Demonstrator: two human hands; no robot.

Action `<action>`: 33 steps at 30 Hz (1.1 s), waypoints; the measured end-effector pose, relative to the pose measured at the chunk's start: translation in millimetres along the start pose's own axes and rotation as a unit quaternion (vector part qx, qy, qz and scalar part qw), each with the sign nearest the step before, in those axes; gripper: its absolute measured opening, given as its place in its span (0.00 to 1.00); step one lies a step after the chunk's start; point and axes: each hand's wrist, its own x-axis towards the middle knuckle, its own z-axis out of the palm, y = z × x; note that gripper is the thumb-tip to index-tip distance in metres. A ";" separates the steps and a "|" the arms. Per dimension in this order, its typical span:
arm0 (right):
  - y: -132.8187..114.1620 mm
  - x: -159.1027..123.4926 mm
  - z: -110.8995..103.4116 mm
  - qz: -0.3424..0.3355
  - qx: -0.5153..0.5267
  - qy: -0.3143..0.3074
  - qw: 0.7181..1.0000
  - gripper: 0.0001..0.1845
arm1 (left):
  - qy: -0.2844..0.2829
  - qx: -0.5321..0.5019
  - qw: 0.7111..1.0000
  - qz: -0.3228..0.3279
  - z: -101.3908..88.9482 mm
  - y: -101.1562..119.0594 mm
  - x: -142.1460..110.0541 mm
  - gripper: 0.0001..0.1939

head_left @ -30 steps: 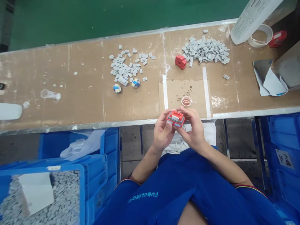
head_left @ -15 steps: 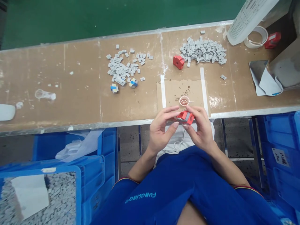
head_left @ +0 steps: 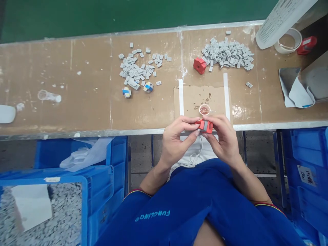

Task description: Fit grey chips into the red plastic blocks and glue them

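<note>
Two-handed grip on a red-and-grey block (head_left: 206,126)

Left hand (head_left: 174,140) and right hand (head_left: 224,137) pinch its opposite sides between thumbs and fingertips, by the near edge of the table (head_left: 87,116). Beyond, a small cup (head_left: 201,113) contains reddish material; a blue crate (head_left: 85,205) contains grey pieces (head_left: 66,212). Forearms converge.

The person wears a blue top with short sleeves. At the end of each sleeve there is a narrow edging, red together with yellow. On the front of the top I see light blue letters, "FUNGLING". Lower clothing is white, and it has a thin white cord hanging in loops.
</note>
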 end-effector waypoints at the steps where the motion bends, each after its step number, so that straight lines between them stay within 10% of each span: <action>1: -0.8 1.1 -1.0 -0.008 -0.010 -0.003 1.000 0.26 | 0.004 -0.008 1.000 -0.003 0.6 -0.3 -0.8 0.13; 14: -16.0 -1.8 -2.1 -0.037 -0.118 0.001 0.992 0.26 | 0.035 0.004 0.999 0.005 5.1 3.5 -8.5 0.09; 33: -3.3 11.8 -9.9 0.180 0.091 -0.047 0.978 0.22 | -0.006 0.090 0.996 0.002 1.6 6.2 8.1 0.05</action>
